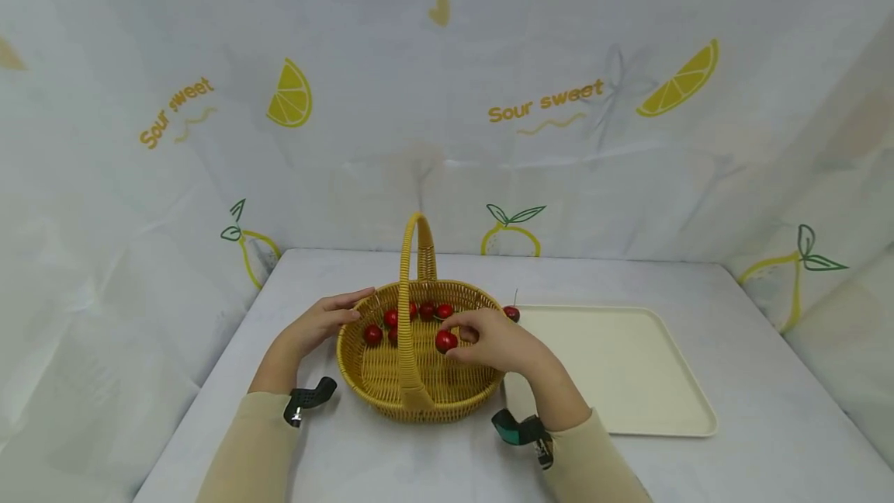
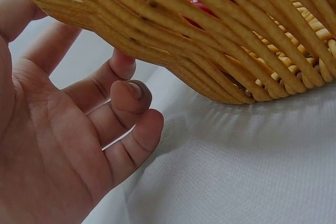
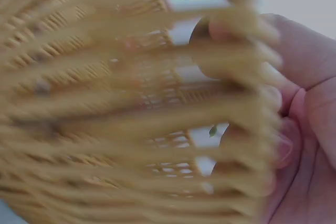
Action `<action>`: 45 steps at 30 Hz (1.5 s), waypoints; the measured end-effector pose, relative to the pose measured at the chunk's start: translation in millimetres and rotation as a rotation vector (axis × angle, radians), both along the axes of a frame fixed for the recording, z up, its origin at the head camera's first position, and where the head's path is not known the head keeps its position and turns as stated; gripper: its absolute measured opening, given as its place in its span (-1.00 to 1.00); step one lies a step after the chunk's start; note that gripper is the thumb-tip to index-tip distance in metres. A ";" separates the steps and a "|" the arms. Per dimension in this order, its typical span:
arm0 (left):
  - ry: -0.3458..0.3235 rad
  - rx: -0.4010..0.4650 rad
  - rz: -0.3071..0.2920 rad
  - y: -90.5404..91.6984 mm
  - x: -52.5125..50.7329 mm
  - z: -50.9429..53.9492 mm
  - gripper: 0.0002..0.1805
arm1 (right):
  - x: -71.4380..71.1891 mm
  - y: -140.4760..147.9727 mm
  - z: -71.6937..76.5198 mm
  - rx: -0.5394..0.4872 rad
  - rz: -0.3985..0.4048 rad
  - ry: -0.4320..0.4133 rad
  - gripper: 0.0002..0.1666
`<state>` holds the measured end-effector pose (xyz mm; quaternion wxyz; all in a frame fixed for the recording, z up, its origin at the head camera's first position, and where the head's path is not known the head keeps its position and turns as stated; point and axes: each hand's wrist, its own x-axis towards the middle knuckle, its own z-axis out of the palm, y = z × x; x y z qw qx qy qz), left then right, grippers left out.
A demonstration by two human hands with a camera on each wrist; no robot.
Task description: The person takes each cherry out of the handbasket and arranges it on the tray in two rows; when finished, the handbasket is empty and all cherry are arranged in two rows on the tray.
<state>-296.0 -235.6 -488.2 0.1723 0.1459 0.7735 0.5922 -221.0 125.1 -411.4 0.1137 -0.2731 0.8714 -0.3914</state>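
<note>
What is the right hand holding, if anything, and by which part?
The right hand pinches a red cherry by the side nearer the palm.

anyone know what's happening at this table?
A person's right hand pinches one red cherry over the woven basket, while the left hand touches its left rim. More cherries lie in the basket, and another, stemmed cherry sits at the far left corner of the pale tray. Whether the pinched one is going in or coming out, I can't tell.
</note>
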 end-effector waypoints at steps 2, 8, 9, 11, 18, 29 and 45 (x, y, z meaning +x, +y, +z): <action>0.001 0.001 0.001 -0.3 0.1 0.3 -0.36 | -0.3 7.8 5.7 -0.042 -0.025 -0.004 -0.68; 0.010 0.003 -0.010 -0.4 0.7 1.0 -0.36 | -0.7 33.9 20.4 -0.143 -0.095 0.013 -0.63; 0.010 0.002 -0.010 -0.3 0.7 1.1 -0.36 | -1.0 38.5 21.6 -0.154 -0.106 0.022 -0.62; 0.009 0.003 -0.008 0.1 0.8 1.3 -0.36 | -1.7 47.4 23.4 -0.169 -0.133 0.048 -0.62; 0.011 0.008 -0.011 1.1 0.4 1.1 -0.36 | -8.1 78.6 18.8 -0.121 -0.296 0.083 -0.57; 0.021 0.014 -0.016 1.8 -0.2 1.1 -0.37 | -28.7 126.6 -19.2 -0.002 -0.459 0.043 -0.47; 0.026 0.010 0.000 2.2 0.4 0.8 -0.36 | -44.9 124.7 -65.6 0.148 -0.518 -0.052 -0.49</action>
